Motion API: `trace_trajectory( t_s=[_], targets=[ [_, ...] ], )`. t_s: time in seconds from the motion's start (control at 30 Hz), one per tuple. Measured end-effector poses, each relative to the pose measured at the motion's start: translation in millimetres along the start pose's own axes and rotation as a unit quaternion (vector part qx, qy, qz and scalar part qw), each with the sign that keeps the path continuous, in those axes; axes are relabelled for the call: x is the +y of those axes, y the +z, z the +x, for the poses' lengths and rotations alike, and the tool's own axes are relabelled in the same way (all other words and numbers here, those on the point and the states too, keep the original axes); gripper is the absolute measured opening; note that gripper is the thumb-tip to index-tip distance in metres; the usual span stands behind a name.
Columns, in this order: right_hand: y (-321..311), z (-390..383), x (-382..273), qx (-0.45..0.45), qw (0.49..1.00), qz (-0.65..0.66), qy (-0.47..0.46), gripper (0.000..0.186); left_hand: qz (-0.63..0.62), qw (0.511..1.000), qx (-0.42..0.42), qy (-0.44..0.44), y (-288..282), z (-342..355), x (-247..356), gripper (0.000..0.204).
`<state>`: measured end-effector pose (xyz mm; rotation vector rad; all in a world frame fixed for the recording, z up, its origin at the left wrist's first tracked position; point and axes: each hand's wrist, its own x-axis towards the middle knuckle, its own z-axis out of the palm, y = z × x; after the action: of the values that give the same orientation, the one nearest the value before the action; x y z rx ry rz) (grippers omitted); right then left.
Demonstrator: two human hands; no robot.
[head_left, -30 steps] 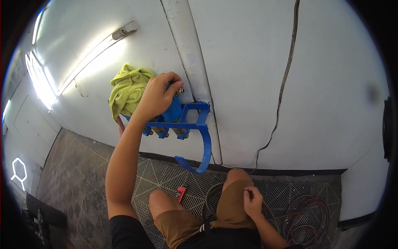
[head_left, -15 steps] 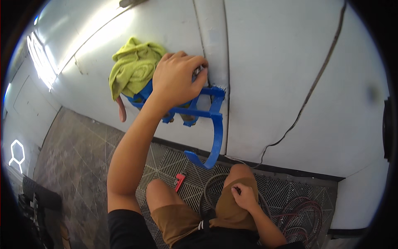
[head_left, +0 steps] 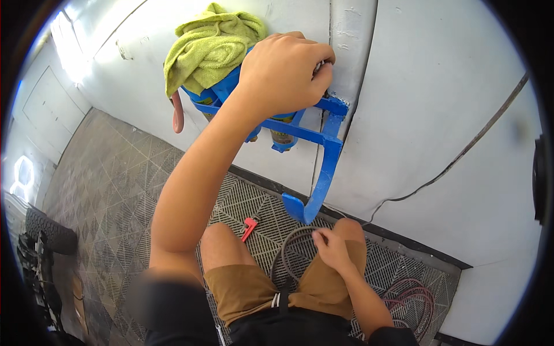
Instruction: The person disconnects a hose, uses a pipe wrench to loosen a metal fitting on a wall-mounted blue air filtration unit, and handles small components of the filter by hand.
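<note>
My left hand (head_left: 283,75) is closed around a small metal piece, mostly hidden, atop blue filter housings (head_left: 228,83) in a wall-mounted blue rack (head_left: 300,132). Clear bowls (head_left: 283,138) hang below, and a blue hook (head_left: 326,179) extends from the rack's right end. A yellow-green cloth (head_left: 208,52) drapes over the left housings, beside a pink strap-like piece (head_left: 178,112). My right hand (head_left: 330,248) rests by my right thigh with curled fingers, beside a looped grey hose (head_left: 288,248); whether it holds anything is hidden.
A red pipe wrench (head_left: 249,229) lies on the floor grating (head_left: 144,202) between my left knee and the wall. Red hose coils (head_left: 421,300) lie right of me. A dark cable (head_left: 450,164) runs down the white wall (head_left: 450,69). A black wheeled object (head_left: 55,230) stands at left.
The view has shifted, so the rack appears higher and farther right. My left hand has turned further over the housing. My right hand has shifted slightly on my thigh.
</note>
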<state>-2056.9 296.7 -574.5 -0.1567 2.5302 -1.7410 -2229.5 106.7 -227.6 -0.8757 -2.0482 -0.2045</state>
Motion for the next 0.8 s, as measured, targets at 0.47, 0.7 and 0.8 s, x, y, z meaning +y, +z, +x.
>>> trace_trajectory(
  t_s=[0.47,0.7,0.8],
  targets=[
    [128,198,-135,0.22,0.96,0.148,-0.091,0.072,0.026,0.999,-0.034,0.021,1,3,-3,0.022],
    [137,199,-166,0.228,0.858,0.458,-0.051,0.038,0.039,0.999,-0.026,0.026,1,-1,-4,0.022],
    [136,197,-173,0.244,0.836,0.491,-0.007,0.041,0.043,0.998,-0.028,0.027,3,1,-4,0.023]
  ],
)
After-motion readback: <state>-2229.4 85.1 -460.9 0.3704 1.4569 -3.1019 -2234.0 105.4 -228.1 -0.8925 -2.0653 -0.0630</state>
